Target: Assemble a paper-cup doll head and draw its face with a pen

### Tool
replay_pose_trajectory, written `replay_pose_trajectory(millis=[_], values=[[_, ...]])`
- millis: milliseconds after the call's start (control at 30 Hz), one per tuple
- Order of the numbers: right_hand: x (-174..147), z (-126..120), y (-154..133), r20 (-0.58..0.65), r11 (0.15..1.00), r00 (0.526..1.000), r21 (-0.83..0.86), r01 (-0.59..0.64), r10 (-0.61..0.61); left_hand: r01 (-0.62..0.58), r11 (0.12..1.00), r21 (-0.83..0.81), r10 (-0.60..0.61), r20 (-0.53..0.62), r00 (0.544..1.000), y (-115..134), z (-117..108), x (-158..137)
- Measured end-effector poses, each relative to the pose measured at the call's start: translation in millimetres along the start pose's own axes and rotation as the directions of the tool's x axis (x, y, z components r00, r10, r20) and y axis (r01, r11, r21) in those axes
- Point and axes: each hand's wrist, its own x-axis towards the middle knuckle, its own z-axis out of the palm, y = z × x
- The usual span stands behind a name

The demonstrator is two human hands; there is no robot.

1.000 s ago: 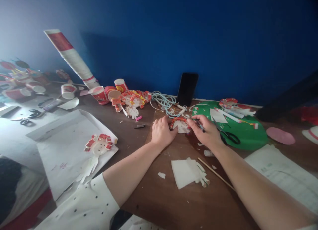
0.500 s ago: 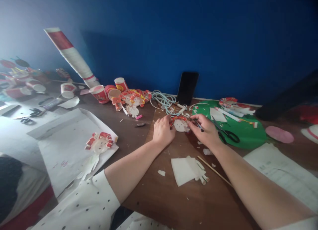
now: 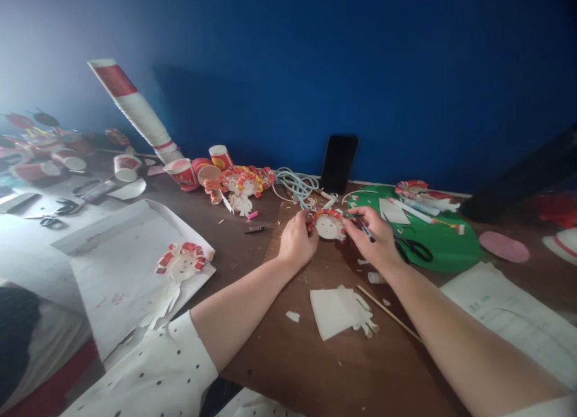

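Observation:
A round white paper face (image 3: 330, 228) with small drawn features and a curly red-and-white paper rim is held over the brown table. My left hand (image 3: 298, 240) is closed on its left edge, fingertips partly hidden behind it. On the other side, my right hand (image 3: 370, 235) pinches the right edge with thumb and fingers. A dark, slim pen (image 3: 364, 229) is tucked in the same right hand, pointing down toward me. Below the hands lie a square of white paper (image 3: 332, 312), a paper cut-out with finger-like strips (image 3: 366, 321) and a thin wooden stick (image 3: 387, 312).
Behind the hands are a coiled pale-blue cable (image 3: 295, 182) and an upright phone (image 3: 339, 163). Black scissors (image 3: 417, 250) rest on a green sheet (image 3: 455, 240) at right. Paper cups (image 3: 181, 173) and finished-looking paper figures (image 3: 246, 185) stand left; another figure (image 3: 183, 264) lies on white paper.
The view has shifted slightly. Both hands stay on the paper face with almost no movement, and the pen remains in my right hand.

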Motion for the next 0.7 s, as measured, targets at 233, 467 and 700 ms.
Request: replay_pose_trajectory(millis=[233,467,700], values=[[-2,-5,-15,-0.064,0.996,0.996,0.067,0.063,-0.059,0.097,0.952,-0.291,-0.09,0.036,0.995,-4,5,4],[-5,-4,-16,-0.089,0.984,0.993,0.155,0.092,-0.079,0.149,0.894,-0.423,-0.127,0.08,0.989,-7,9,8],[-6,-3,-16,-0.114,0.98,0.989,0.165,0.114,-0.095,0.215,0.831,-0.513,-0.164,0.143,0.976,0,1,10]])
